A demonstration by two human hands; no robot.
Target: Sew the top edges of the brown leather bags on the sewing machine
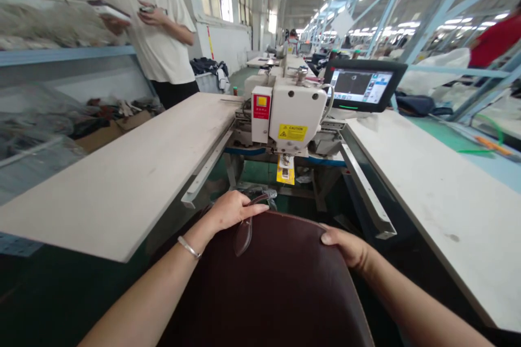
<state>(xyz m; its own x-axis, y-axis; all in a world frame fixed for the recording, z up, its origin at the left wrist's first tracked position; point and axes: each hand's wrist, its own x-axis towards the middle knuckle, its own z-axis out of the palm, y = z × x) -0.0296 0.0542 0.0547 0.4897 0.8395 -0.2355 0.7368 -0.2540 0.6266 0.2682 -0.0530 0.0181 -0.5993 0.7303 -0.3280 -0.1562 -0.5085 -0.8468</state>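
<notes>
A large dark brown leather panel (285, 276) fills the space in front of my body, its curved edge facing the machine. My left hand (232, 211) grips that edge on the left, thumb stretched along the top. Under its fingers a brown strap (245, 236) with a pointed tab lies on the panel, and clear plastic wrap (269, 195) clings to its far end. At the right corner my right hand (345, 245) pinches the panel, thumb above and fingers hidden underneath. Beyond the panel stands a white sewing machine (299, 108) with a yellow plate (285, 171) below its head.
White table wings (101, 173) flank the machine, with metal rails (368, 190) jutting toward me. A lit control screen (362, 85) stands at the machine's right. A person in a white shirt (150, 27) stands at the left, holding things. Bagged material lies on a shelf (61, 55).
</notes>
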